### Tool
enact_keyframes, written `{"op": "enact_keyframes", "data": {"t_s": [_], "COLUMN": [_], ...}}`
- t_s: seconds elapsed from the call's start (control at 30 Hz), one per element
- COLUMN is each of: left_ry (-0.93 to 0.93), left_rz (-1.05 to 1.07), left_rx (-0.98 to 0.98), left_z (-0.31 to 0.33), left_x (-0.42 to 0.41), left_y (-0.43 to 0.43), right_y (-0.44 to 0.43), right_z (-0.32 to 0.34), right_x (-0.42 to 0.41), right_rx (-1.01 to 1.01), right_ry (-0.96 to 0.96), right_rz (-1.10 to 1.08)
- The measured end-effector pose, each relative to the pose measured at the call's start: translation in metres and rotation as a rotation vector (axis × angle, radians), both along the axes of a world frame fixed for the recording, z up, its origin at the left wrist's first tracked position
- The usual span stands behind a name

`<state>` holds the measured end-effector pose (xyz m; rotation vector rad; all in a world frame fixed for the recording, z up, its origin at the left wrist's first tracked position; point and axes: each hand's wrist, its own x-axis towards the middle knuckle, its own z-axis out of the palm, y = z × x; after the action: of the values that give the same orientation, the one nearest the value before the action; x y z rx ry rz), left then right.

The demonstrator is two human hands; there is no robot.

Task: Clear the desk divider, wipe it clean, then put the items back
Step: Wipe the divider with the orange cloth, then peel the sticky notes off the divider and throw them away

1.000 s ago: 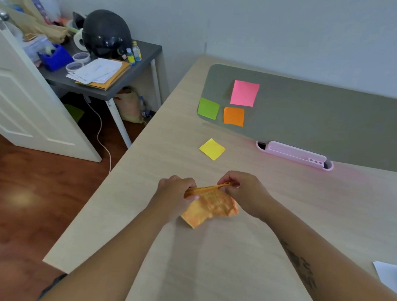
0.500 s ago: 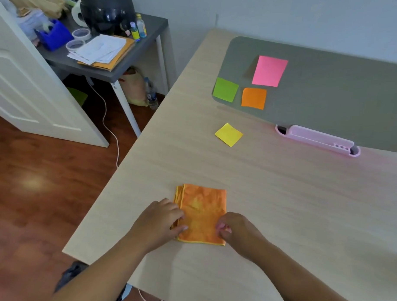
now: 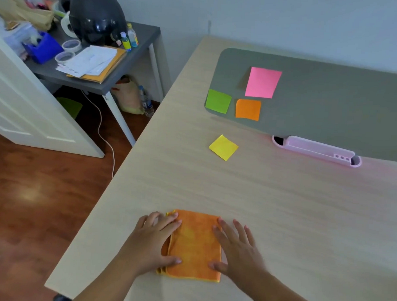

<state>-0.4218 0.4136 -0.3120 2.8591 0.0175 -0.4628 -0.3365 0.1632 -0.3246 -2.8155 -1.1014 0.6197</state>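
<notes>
A folded orange cloth (image 3: 195, 244) lies flat near the desk's front edge. My left hand (image 3: 155, 241) rests flat on its left edge and my right hand (image 3: 238, 248) on its right edge, fingers spread on both. The grey desk divider (image 3: 330, 98) stands at the back of the desk. Pink (image 3: 263, 82), green (image 3: 218, 101) and orange (image 3: 248, 109) sticky notes are stuck to it. A yellow sticky note (image 3: 223, 147) lies on the desk in front of it. A pink pen tray (image 3: 314, 150) sits at the divider's base.
The light wooden desk (image 3: 281, 209) ends at its left edge above a wood floor. A grey side table (image 3: 101, 63) at the far left holds a black helmet (image 3: 96, 18), papers, tape rolls and small bottles. A white door (image 3: 26, 103) stands at the left.
The cloth was held up between both hands, then laid folded on the desk. Both hands now lie flat with fingers spread on its side edges.
</notes>
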Motion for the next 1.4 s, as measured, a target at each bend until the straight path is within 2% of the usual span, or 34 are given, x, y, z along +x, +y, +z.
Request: {"op": "enact_keyframes", "data": {"t_s": [0.13, 0.2, 0.27, 0.37, 0.47, 0.63, 0.83, 0.97, 1.1, 1.3, 1.4], "left_ry": [-0.127, -0.211, -0.252, -0.291, -0.255, -0.210, -0.135, -0.105, -0.052, -0.062, -0.147], "left_rz": [-0.022, -0.019, 0.028, 0.127, 0.264, 0.470, 0.634, 0.686, 0.760, 0.804, 0.818], "left_rx": [-0.024, -0.036, -0.043, -0.059, -0.086, -0.141, -0.179, -0.185, -0.300, -0.335, -0.540], "left_z": [0.006, 0.009, 0.011, 0.009, 0.009, 0.009, -0.008, -0.012, -0.015, -0.020, -0.014], "left_x": [0.028, 0.050, 0.075, 0.118, 0.166, 0.228, 0.274, 0.293, 0.306, 0.311, 0.310], "left_y": [0.001, -0.003, -0.007, -0.013, -0.018, -0.029, -0.042, -0.047, -0.046, -0.045, -0.038], "right_y": [-0.001, 0.001, 0.002, 0.007, 0.014, 0.034, 0.068, 0.077, 0.079, 0.072, 0.069], "right_z": [0.003, 0.006, 0.008, 0.025, 0.057, 0.105, 0.125, 0.134, 0.142, 0.146, 0.142], "right_x": [0.018, 0.030, 0.048, 0.092, 0.152, 0.238, 0.276, 0.293, 0.310, 0.316, 0.316], "right_rx": [0.153, 0.190, 0.240, 0.368, 0.585, 0.965, 1.177, 1.289, 1.373, 1.305, 1.272], "right_ry": [-0.016, 0.039, 0.029, 0.035, -0.002, 0.092, 0.224, 0.266, 0.279, 0.317, 0.320], "right_rz": [-0.027, -0.081, -0.182, -0.450, -0.718, -1.011, -1.242, -1.318, -1.344, -1.280, -1.189]}}
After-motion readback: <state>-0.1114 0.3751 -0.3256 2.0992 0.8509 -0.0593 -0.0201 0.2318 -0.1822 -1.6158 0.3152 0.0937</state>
